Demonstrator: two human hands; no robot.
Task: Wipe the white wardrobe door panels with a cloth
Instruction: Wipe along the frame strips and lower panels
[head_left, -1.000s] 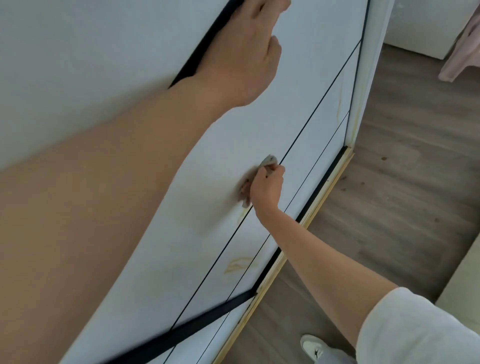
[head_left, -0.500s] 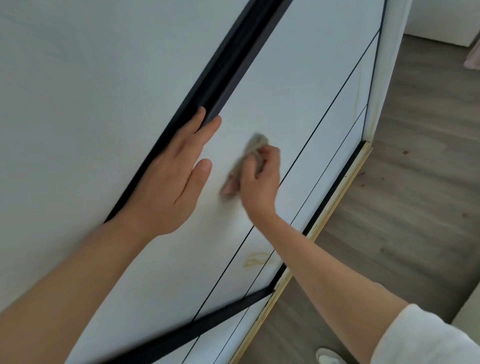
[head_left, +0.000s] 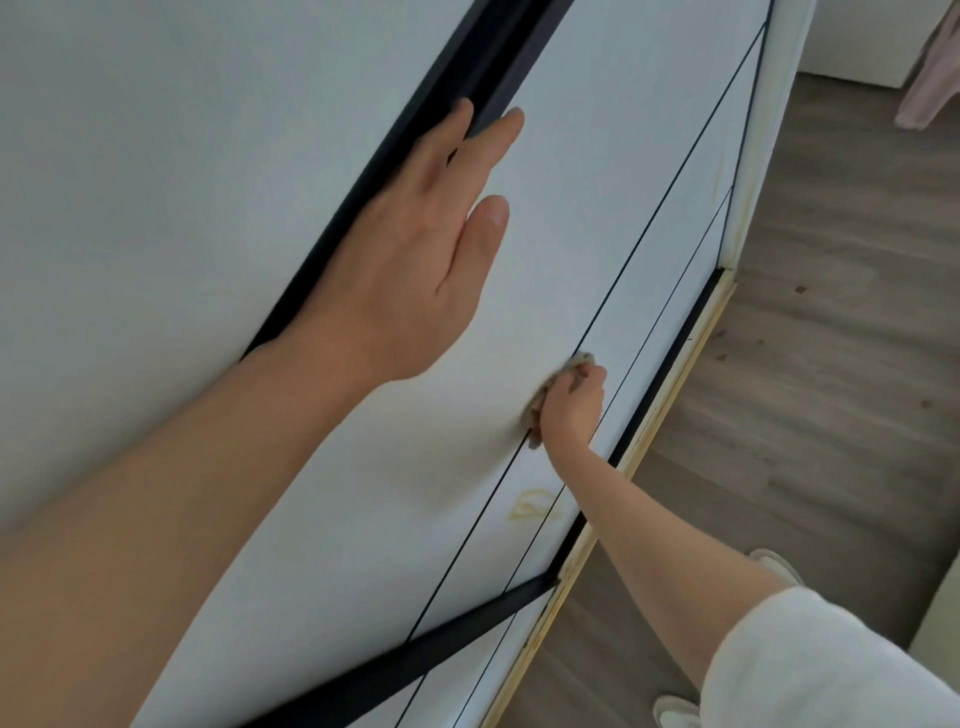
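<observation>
A soft, light cloth (head_left: 540, 410), likely easily bunched, is held crumpled in the curled right hand (head_left: 571, 405) and pressed low on the white door (head_left: 597, 208), while the door is braced by the flat, open left hand (head_left: 415, 249) at its black frame (head_left: 405, 124).

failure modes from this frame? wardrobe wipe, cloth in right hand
1. The yellowish stain sits below the cloth gripped in the right hand; the stroke could miss it.
2. The left hand lies flat on the door panel with fingertips on the black frame edge; if the door slides, they might get pinched, and the palm may leave smudges.
</observation>
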